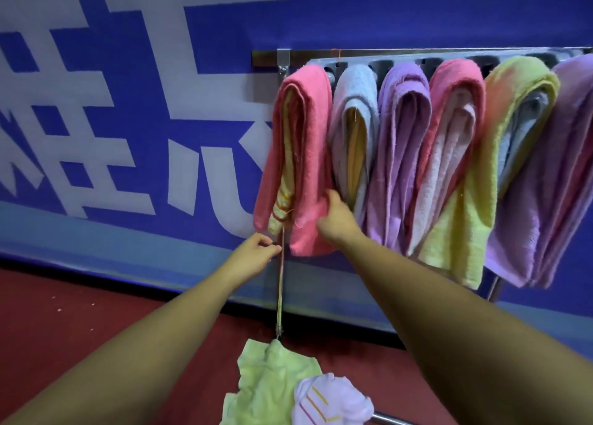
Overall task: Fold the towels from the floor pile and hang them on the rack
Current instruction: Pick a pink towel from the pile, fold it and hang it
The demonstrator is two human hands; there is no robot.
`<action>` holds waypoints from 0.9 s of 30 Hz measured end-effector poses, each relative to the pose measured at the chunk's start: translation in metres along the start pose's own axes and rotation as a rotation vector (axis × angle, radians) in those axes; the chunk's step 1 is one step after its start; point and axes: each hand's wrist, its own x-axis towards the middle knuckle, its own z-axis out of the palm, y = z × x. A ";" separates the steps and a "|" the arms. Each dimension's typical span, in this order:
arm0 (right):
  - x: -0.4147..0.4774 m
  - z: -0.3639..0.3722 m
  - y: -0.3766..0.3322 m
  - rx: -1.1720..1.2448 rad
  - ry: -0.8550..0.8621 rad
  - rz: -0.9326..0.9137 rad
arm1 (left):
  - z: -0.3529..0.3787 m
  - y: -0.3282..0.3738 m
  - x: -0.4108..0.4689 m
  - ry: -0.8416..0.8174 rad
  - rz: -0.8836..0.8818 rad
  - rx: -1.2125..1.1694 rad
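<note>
Dark red floor: carries a crumpled pale green towel and, touching it, a bunched white towel with coloured stripes, both at the foot of the steel rack. Blue wall with large white characters stands behind. Left hand: fingers curled, tips meeting beside the rack's upright; whether they pinch anything cannot be told. Right hand: grips the lower edge of the pink folded terry towel, leftmost of six hung side by side on the rack.
</note>
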 end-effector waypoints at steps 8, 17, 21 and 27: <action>-0.012 -0.019 0.032 -0.215 0.204 -0.035 | 0.037 0.038 -0.004 0.302 1.009 0.736; -0.010 -0.025 0.035 -0.206 0.286 -0.040 | 0.055 0.095 0.015 0.396 0.518 1.275; -0.016 -0.026 0.039 -0.183 0.271 -0.066 | 0.051 0.095 0.008 0.374 0.434 1.202; -0.028 -0.019 0.042 -0.153 0.165 -0.095 | 0.052 0.079 0.001 0.264 0.573 1.041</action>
